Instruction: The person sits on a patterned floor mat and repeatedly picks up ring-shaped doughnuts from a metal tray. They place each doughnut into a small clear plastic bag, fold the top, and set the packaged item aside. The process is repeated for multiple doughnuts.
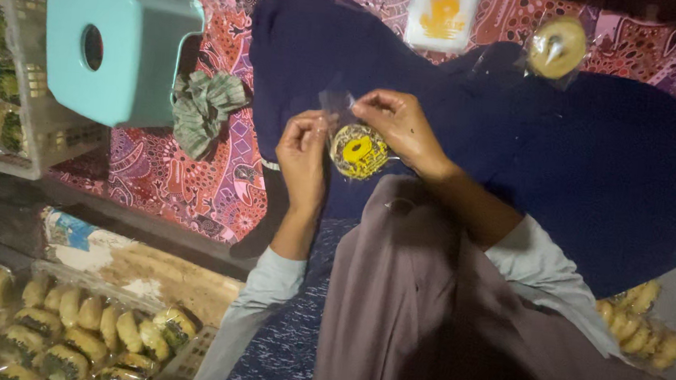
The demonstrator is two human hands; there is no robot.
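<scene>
Red patterned mat, dark blue cloth across the lap, and a small wrapping job at its centre.

I see my left hand (303, 141) and right hand (397, 121) close together, both pinched on a round cake in clear plastic with a yellow-and-black label (358, 150), held between them just above the dark blue cloth (593, 168). I'd judge it best to keep the film taut and the label centred while the fingers fold the loose top. Beyond my right hand lies another wrapped round cake (556, 46); beyond my left, a turquoise plastic stool (119, 36) and a white crate of green-and-cream cakes (11, 96).
</scene>
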